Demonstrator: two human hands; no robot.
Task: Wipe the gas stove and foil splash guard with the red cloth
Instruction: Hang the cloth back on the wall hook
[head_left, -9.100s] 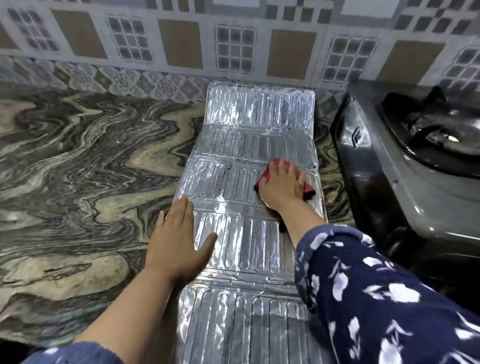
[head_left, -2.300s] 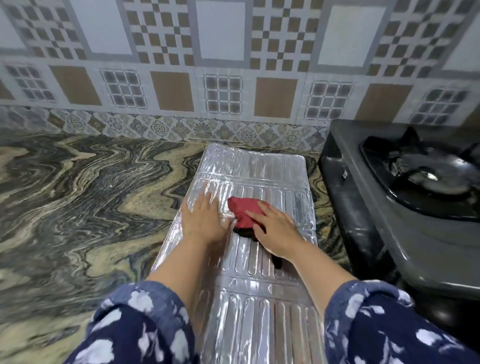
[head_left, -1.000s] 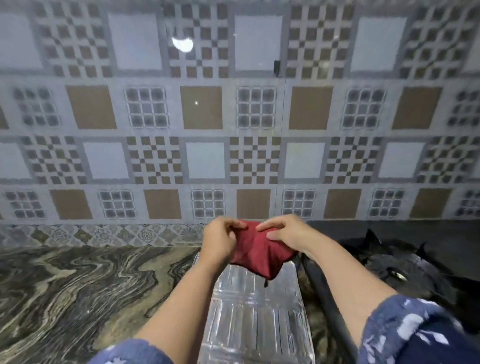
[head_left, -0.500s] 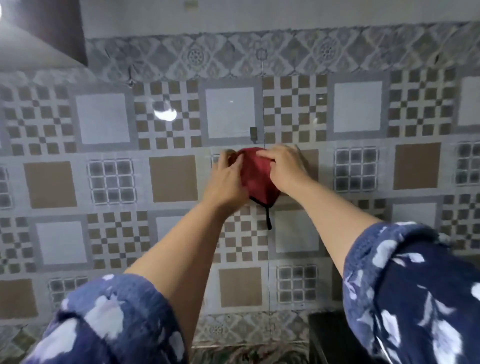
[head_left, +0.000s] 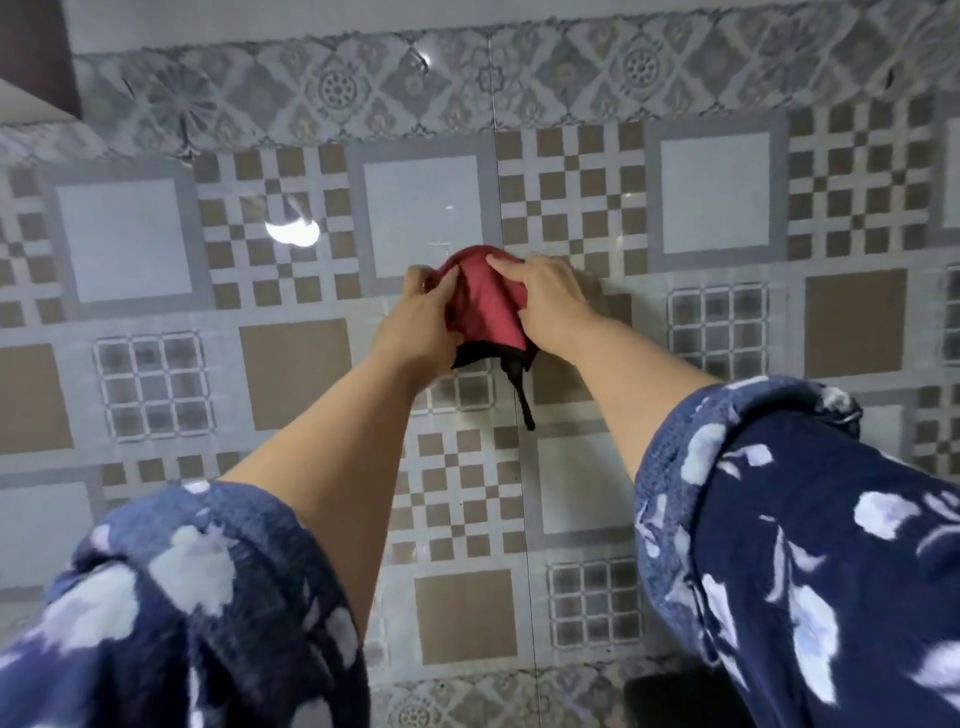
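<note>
At the center of the frame, the left hand (head_left: 421, 322) and right hand (head_left: 553, 306) both grasp the red cloth (head_left: 485, 306), fingers pinching it against the tiled wall (head_left: 717, 192); a loose pinch could let it drop.

both hands, left hand (head_left: 422, 322) and right hand (head_left: 551, 301), hold the red cloth (head_left: 485, 304) against the tiled wall (head_left: 711, 197).

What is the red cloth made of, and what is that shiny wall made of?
The red cloth looks like soft woven fabric: it bunches and folds between the left hand and right hand, with a dark edge and a dangling string. The wall looks like glazed ceramic tile: it mirrors a lamp, and thin straight joints run between the patterned squares.
</note>
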